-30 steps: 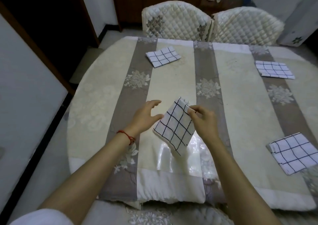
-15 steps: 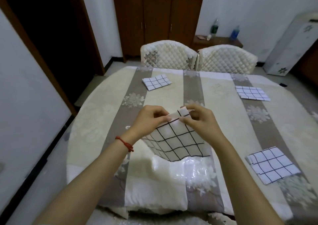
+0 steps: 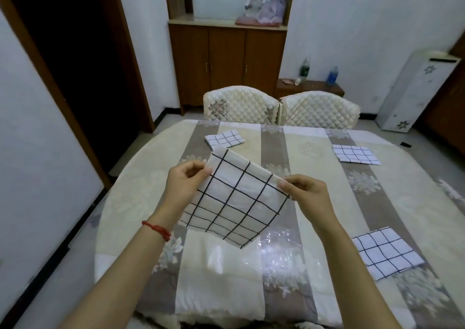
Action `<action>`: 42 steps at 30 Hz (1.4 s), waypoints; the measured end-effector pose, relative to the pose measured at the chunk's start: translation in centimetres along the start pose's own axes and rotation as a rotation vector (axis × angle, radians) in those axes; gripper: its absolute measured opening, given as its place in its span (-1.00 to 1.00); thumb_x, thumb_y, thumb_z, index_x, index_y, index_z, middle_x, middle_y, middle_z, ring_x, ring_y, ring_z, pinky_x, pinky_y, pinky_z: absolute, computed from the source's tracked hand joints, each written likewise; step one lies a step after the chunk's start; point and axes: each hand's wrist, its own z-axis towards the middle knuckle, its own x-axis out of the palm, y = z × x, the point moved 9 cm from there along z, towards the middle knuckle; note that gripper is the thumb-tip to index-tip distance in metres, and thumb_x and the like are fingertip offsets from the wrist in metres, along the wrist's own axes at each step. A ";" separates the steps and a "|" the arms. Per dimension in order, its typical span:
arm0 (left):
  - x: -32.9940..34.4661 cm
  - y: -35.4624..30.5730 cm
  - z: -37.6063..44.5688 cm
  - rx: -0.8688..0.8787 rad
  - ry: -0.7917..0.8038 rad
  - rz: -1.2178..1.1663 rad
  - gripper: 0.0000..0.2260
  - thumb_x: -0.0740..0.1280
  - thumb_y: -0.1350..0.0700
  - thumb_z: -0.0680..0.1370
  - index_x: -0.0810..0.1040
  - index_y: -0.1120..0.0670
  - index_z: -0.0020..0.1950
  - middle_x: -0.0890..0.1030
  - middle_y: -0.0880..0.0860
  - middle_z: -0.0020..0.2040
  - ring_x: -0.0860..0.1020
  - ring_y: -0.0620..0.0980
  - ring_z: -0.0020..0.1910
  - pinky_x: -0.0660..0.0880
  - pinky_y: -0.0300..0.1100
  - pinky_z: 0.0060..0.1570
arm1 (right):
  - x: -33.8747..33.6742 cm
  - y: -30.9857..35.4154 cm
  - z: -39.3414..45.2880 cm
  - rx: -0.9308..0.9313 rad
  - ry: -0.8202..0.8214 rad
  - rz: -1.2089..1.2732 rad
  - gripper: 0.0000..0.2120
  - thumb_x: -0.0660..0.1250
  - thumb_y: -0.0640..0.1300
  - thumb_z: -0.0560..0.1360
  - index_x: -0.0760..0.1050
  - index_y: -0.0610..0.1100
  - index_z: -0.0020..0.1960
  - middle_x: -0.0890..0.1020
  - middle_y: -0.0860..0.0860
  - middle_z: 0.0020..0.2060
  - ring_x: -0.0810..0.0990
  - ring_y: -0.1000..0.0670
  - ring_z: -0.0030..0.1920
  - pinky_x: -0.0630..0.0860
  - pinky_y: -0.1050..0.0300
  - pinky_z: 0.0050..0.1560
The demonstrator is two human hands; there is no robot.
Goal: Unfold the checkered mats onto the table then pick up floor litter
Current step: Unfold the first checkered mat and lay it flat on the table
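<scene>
I hold a white checkered mat [image 3: 234,197] with black grid lines in the air above the near middle of the round table [image 3: 141,177]. My left hand [image 3: 185,182] pinches its upper left corner and my right hand [image 3: 304,195] pinches its upper right corner, so the mat hangs spread between them. Three more checkered mats lie folded on the table: one at the far middle [image 3: 224,139], one at the far right [image 3: 354,154], one at the near right [image 3: 386,252].
Two quilted chairs [image 3: 239,104] [image 3: 319,109] stand behind the table. A brown cabinet [image 3: 226,59] and a low shelf with bottles [image 3: 310,85] line the back wall. A white appliance [image 3: 415,89] stands at the right; a dark doorway [image 3: 83,51] is on the left.
My hands moved apart along the mat's top edge, opening it from a folded square to a wider sheet. The camera tilted up, showing more of the room.
</scene>
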 end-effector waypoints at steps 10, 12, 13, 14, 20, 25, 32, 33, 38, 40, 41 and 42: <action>1.5 -3.0 -1.6 0.059 0.153 0.093 -0.84 0.44 0.21 0.39 0.60 0.04 -0.06 0.66 0.03 -0.20 0.61 -0.17 -0.21 0.54 -0.36 -0.13 | 2.4 6.0 -0.7 -0.352 0.064 -0.414 -0.92 0.41 -0.27 0.40 0.66 -0.21 -0.13 0.56 0.30 -0.37 0.53 0.34 -0.30 0.41 0.51 -0.22; 3.1 -4.2 -2.2 0.127 0.220 0.183 -0.84 0.44 0.20 0.40 0.62 0.06 -0.04 0.65 -0.02 -0.20 0.61 -0.21 -0.21 0.53 -0.35 -0.10 | 3.5 6.6 -1.1 -0.368 0.129 -0.450 -0.92 0.41 -0.28 0.40 0.66 -0.22 -0.13 0.54 0.32 -0.40 0.51 0.35 -0.31 0.38 0.52 -0.23; 3.8 -4.7 -2.6 0.150 0.246 0.219 -0.85 0.43 0.18 0.41 0.63 0.06 -0.03 0.65 -0.04 -0.19 0.60 -0.25 -0.21 0.53 -0.37 -0.11 | 3.9 6.8 -1.3 -0.374 0.164 -0.468 -0.93 0.41 -0.27 0.40 0.66 -0.21 -0.13 0.54 0.32 -0.41 0.51 0.33 -0.32 0.38 0.51 -0.24; 4.3 -4.9 -2.8 0.160 0.261 0.250 -0.85 0.42 0.15 0.42 0.64 0.07 -0.02 0.65 -0.05 -0.18 0.59 -0.27 -0.22 0.52 -0.37 -0.13 | 4.4 6.9 -1.5 -0.384 0.192 -0.493 -0.93 0.41 -0.25 0.40 0.66 -0.18 -0.14 0.54 0.31 -0.43 0.50 0.30 -0.32 0.37 0.49 -0.25; 6.0 -5.1 -3.3 0.172 0.444 0.338 -0.89 0.39 0.13 0.44 0.67 0.13 -0.11 0.64 -0.05 -0.25 0.54 -0.29 -0.29 0.44 -0.46 -0.25 | 5.3 6.4 -1.8 -0.388 0.228 -0.582 -0.95 0.41 -0.15 0.40 0.65 -0.04 -0.18 0.52 0.30 -0.50 0.48 0.21 -0.34 0.39 0.22 -0.26; 5.5 -4.5 -3.1 0.068 0.434 0.183 -0.94 0.40 0.22 0.43 0.64 0.20 -0.20 0.60 -0.02 -0.35 0.50 -0.24 -0.36 0.42 -0.45 -0.29 | 4.3 5.7 -1.9 -0.294 0.144 -0.404 -0.90 0.48 -0.12 0.33 0.60 -0.07 -0.18 0.58 -0.02 -0.39 0.49 0.06 -0.35 0.46 0.22 -0.28; 4.2 -1.7 -3.1 -0.277 0.322 -0.115 -0.78 0.36 0.26 0.44 0.56 0.11 -0.41 0.55 -0.05 -0.49 0.49 -0.12 -0.45 0.44 -0.37 -0.41 | 3.5 4.7 -1.8 -0.282 0.015 -0.354 -0.89 0.43 -0.20 0.39 0.60 -0.07 -0.30 0.59 0.27 -0.49 0.54 0.20 -0.38 0.44 0.34 -0.28; 4.2 -1.4 -3.2 -0.317 0.312 -0.146 -0.78 0.36 0.26 0.45 0.55 0.13 -0.41 0.54 -0.01 -0.47 0.47 -0.09 -0.44 0.43 -0.36 -0.43 | 3.6 4.8 -1.9 -0.308 -0.004 -0.374 -0.93 0.42 -0.21 0.40 0.63 -0.14 -0.26 0.59 0.24 -0.48 0.55 0.17 -0.36 0.46 0.27 -0.23; 3.8 -0.4 -3.9 -0.474 0.282 -0.272 -0.83 0.33 0.27 0.46 0.52 0.19 -0.35 0.53 -0.04 -0.56 0.44 -0.13 -0.57 0.34 -0.41 -0.57 | 4.2 5.4 -2.4 -0.434 -0.099 -0.445 -0.91 0.39 -0.23 0.43 0.65 -0.23 -0.12 0.68 -0.04 -0.29 0.63 -0.14 -0.24 0.55 -0.04 -0.12; 3.8 -0.1 -3.9 -0.504 0.286 -0.320 -0.86 0.31 0.27 0.46 0.53 0.21 -0.30 0.56 0.01 -0.51 0.48 -0.06 -0.49 0.42 -0.35 -0.50 | 4.1 5.4 -2.6 -0.447 -0.135 -0.404 -0.89 0.39 -0.24 0.42 0.66 -0.19 -0.07 0.66 0.06 -0.26 0.63 -0.04 -0.23 0.54 0.16 -0.16; 3.7 0.0 -3.9 -0.506 0.276 -0.345 -0.86 0.30 0.28 0.47 0.54 0.23 -0.28 0.58 0.02 -0.49 0.51 -0.04 -0.46 0.47 -0.33 -0.46 | 4.1 5.4 -2.6 -0.431 -0.146 -0.371 -0.86 0.40 -0.24 0.41 0.65 -0.17 -0.04 0.65 0.09 -0.23 0.63 0.02 -0.20 0.53 0.24 -0.16; 3.7 -0.1 -3.8 -0.506 0.262 -0.369 -0.86 0.28 0.29 0.48 0.55 0.24 -0.27 0.59 0.04 -0.47 0.53 -0.04 -0.45 0.50 -0.32 -0.44 | 4.3 5.3 -2.5 -0.408 -0.140 -0.337 -0.83 0.40 -0.23 0.41 0.64 -0.14 0.00 0.64 0.12 -0.19 0.62 0.10 -0.18 0.52 0.30 -0.14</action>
